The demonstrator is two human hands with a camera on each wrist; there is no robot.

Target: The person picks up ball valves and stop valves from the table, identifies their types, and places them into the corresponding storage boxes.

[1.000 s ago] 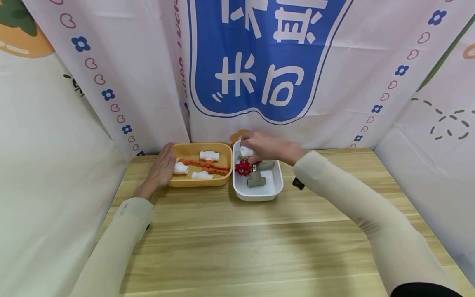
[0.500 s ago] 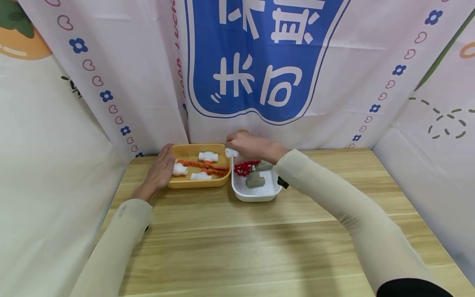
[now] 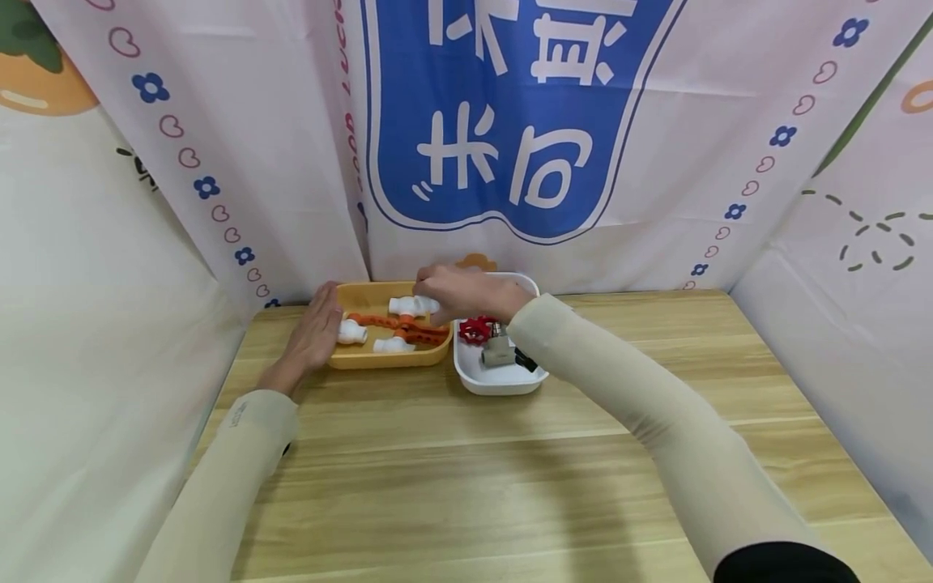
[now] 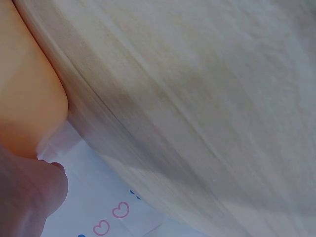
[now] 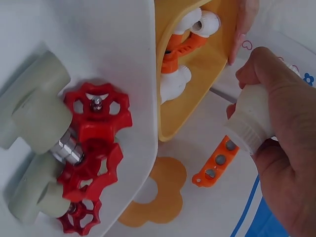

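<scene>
My right hand point(image 3: 466, 293) grips a white plastic ball valve point(image 5: 251, 121) by its body, with the valve's orange lever point(image 5: 215, 164) pointing away from the fingers. It is above the right part of a yellow tray point(image 3: 389, 363). In that tray lie white ball valves point(image 3: 352, 332) with orange levers point(image 3: 426, 335). My left hand point(image 3: 313, 330) rests with straight fingers along the tray's left end. Under my right forearm is a white tray point(image 3: 503, 386) holding grey valves point(image 5: 42, 118) with red handwheels point(image 5: 98, 106), partly hidden in the head view.
Both trays stand side by side at the back edge of a wooden table point(image 3: 408, 478). A printed cloth point(image 3: 291, 146) hangs right behind them, and pale cloth walls rise at the left and right.
My right hand has moved left with the white ball valve, from over the white tray to over the yellow tray. My left hand has stayed at the yellow tray's end.
</scene>
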